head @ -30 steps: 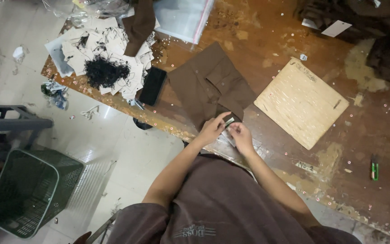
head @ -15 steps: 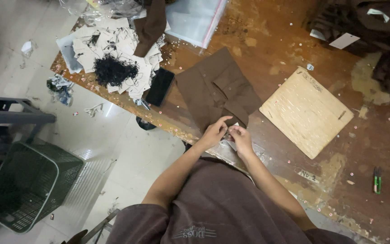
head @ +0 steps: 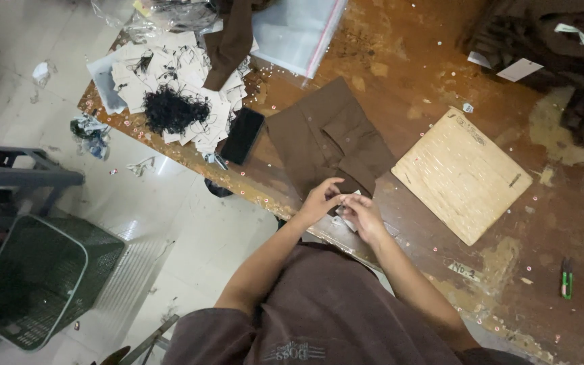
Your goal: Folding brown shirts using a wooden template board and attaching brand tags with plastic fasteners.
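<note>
A folded brown garment [head: 326, 138] lies on the worn wooden table [head: 427, 61] in front of me. My left hand [head: 320, 201] and my right hand [head: 363, 217] meet at the garment's near edge, fingers pinched together on a small white tag [head: 351, 201]. The tag is mostly hidden by my fingers. A black phone [head: 242, 135] lies just left of the garment.
A square wooden board [head: 461, 174] lies right of the garment. White paper tags with a tangle of black strings [head: 170, 108] are piled at the table's left end, near a clear plastic bag [head: 292, 30]. Dark garments [head: 555, 47] are heaped far right. A green basket [head: 38, 277] stands on the floor.
My hands have stayed together at the garment's near edge, fingers working the small tag. The view has shifted slightly; the garment has not moved.
</note>
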